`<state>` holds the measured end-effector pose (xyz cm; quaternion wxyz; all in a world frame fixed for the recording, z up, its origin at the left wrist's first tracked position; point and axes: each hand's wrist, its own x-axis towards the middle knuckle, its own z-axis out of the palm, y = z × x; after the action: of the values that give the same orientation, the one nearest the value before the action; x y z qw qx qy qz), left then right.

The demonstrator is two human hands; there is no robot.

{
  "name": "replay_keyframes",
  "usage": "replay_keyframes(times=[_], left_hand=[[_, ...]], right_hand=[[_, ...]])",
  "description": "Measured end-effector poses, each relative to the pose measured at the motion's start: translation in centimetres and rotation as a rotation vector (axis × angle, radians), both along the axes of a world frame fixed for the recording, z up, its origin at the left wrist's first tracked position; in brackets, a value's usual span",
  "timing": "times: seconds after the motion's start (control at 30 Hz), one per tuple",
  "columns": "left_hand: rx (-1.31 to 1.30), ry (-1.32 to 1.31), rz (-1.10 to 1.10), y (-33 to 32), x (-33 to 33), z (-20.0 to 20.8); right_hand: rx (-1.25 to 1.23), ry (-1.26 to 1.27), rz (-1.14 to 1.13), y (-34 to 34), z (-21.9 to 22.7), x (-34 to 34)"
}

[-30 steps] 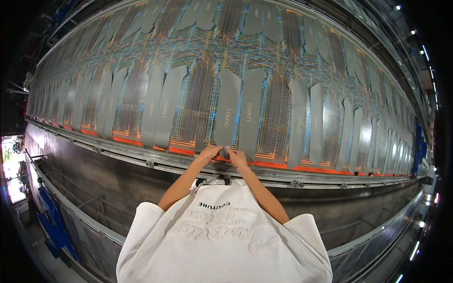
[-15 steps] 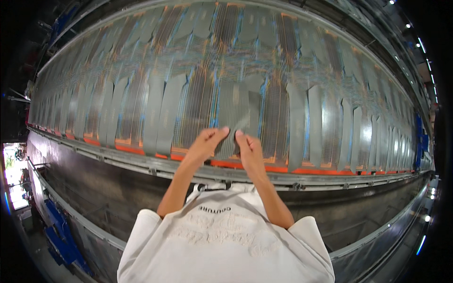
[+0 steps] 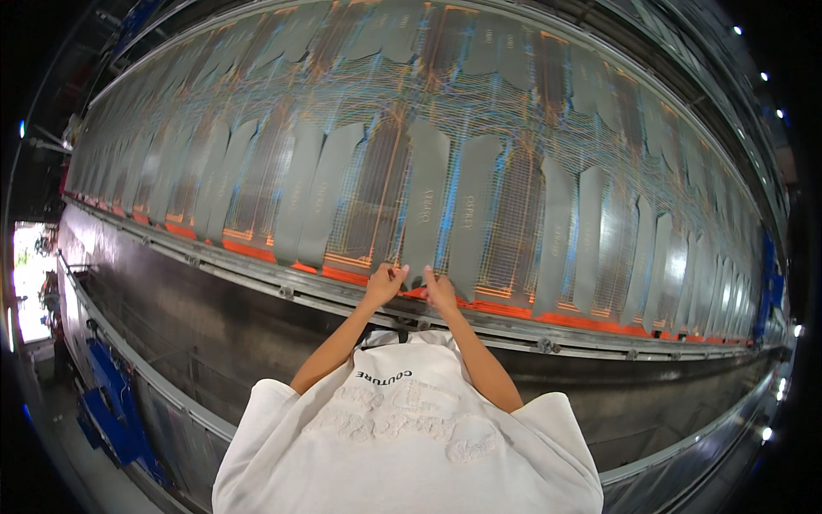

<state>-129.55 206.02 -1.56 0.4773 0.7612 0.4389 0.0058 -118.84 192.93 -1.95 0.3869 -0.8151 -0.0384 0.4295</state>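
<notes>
Several long grey strips lie in rows over a wide panel (image 3: 364,197) crossed by fine orange, blue and yellow lines. One flat grey strip (image 3: 425,197) with pale lettering runs straight away from me. At its near end, my left hand (image 3: 385,284) is closed in a pinch at the left corner. My right hand (image 3: 440,293) pinches the right corner, thumb toward the left hand. The fingertips are partly hidden. A second lettered grey strip (image 3: 473,214) lies just right of it, close to my right hand.
An orange band (image 3: 347,276) borders the panel's near side. Beyond it, toward me, runs a metal rail (image 3: 505,332) with small fittings. Blue machine parts (image 3: 116,411) stand at the lower left, and a metal railing (image 3: 163,377) curves past them.
Both hands have moved nearer to me, to the panel's near edge. The strip between them, bent and ribbed-looking before, now lies flat with its lettering visible. The view has shifted slightly.
</notes>
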Motion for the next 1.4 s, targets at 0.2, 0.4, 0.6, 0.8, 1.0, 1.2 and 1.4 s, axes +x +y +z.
replay_keyframes(times=[0.2, 0.4, 0.6, 0.8, 1.0, 1.2, 1.4], left_hand=[[0.205, -0.077, 0.284, 5.9, -6.0, -0.1], [0.696, -0.168, 0.522, 18.2, -14.0, -3.1], [-0.235, 0.026, 0.318, 22.6, -14.8, -2.8], [-0.920, -0.059, 0.286, 24.9, -13.5, 1.8], [-0.879, -0.049, 0.133, 27.4, -13.6, 2.7], [-0.708, -0.399, 0.138, 28.9, -10.1, 14.2], [-0.532, -0.319, -0.013, 29.0, -10.5, 15.5]], right_hand=[[-0.003, -0.353, 0.084, -0.2, 1.6, -2.2], [0.300, 0.198, 0.040, 9.8, 4.0, -6.6], [0.294, 0.341, -0.126, 22.1, 1.5, -13.6], [0.366, 0.686, -0.435, 26.1, 4.3, -15.5], [0.230, 0.364, -0.443, 28.7, 6.6, -16.1], [0.428, 0.039, -0.513, 30.5, 14.5, -15.3], [0.348, -0.084, -0.477, 30.6, 19.7, -15.4]])
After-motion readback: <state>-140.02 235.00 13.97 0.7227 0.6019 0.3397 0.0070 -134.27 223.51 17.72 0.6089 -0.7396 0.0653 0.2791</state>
